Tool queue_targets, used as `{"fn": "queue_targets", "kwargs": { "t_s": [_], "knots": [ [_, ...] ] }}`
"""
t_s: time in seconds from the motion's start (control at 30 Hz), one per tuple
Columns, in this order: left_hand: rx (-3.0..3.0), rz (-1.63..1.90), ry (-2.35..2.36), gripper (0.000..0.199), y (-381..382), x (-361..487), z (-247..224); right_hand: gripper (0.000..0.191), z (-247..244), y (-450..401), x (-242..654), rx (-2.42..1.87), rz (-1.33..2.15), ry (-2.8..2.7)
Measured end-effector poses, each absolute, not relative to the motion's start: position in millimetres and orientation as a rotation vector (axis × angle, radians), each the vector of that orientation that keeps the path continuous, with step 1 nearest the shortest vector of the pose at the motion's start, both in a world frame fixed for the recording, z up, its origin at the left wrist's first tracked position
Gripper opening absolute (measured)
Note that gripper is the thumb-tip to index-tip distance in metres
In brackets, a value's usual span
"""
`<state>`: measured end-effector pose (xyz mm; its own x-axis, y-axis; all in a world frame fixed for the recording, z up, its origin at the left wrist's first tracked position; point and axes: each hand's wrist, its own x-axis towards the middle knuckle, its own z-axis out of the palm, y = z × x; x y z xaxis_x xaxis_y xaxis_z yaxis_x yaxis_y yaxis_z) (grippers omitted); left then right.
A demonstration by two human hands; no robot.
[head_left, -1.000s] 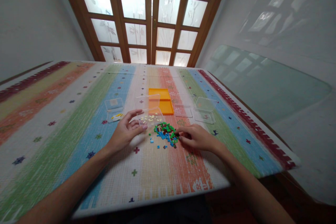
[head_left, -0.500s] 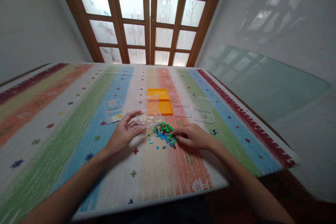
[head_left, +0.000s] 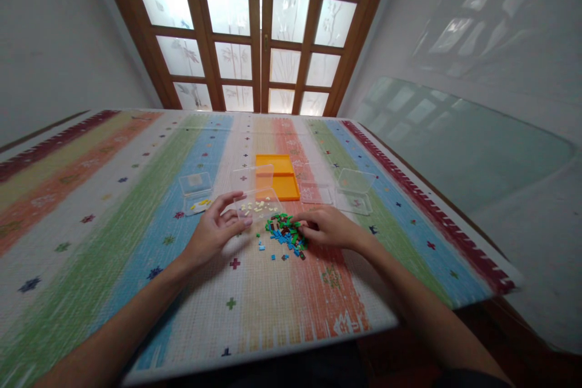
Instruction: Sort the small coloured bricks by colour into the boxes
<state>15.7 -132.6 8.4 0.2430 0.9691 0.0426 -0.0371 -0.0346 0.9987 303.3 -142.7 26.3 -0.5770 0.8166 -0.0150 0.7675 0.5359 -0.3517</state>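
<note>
Near table (head_left: 182,339) edge: bare striped cloth (head_left: 268,303), both forearms reaching in over it. Next up, a few loose blue bricks (head_left: 273,257) on the cloth, just on the near side of the brick pile (head_left: 284,233). Pile is green, blue and brown, some tan, lying loose on the cloth, nearer the table's near edge than the far one.

Right hand (head_left: 330,227): at the pile's right side, palm down, thumb and index narrow, tips in among the green and brown bricks. Can't tell if a brick is pinched.

Left hand (head_left: 216,230): thumb and index spread wide, other fingers curled. Index tip at the left side of the open clear box (head_left: 257,205), thumb tip by its near left corner. Looks like contact; can't tell if it grips. No brick visible in the fingers.

Clear box sits just beyond the pile, cream pieces (head_left: 261,204) inside, lid up on the far side. Left of it, a smaller clear box (head_left: 195,185), open, yellow pieces (head_left: 200,204) in it. Right: shallow clear tray (head_left: 317,193), then another open clear case (head_left: 354,201) just beside it.

Orange case (head_left: 284,187) lies open beyond the cream pieces. Past the table's far edge: wood-framed glass doors (head_left: 261,42).
</note>
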Motion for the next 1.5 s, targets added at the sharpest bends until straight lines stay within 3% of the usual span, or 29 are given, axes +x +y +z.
{"fn": "queue_targets", "kwargs": {
  "t_s": [0.1,0.27,0.43,0.67,1.0,1.5],
  "knots": [
    [1.331,1.071,0.993,0.051,-132,16,8,0.04,27,-138,300,-1.36,0.475,-2.677],
    [1.327,1.07,0.999,0.052,-132,15,9,0.028,21,-135,299,-1.366,0.475,-2.697],
    [1.328,1.076,1.003,0.053,-130,14,5,0.039,14,-133,302,-1.352,0.46,-2.645],
    [1.311,1.09,1.031,0.05,-131,14,10,0.031,15,-132,305,-1.334,0.52,-2.648],
    [1.34,1.148,1.096,0.055,-122,7,10,0.04,19,-124,300,-1.242,0.478,-2.735],
    [1.481,1.173,1.304,0.06,-111,-2,8,0.027,-2,-127,311,-1.143,0.635,-2.495]
  ]
}}
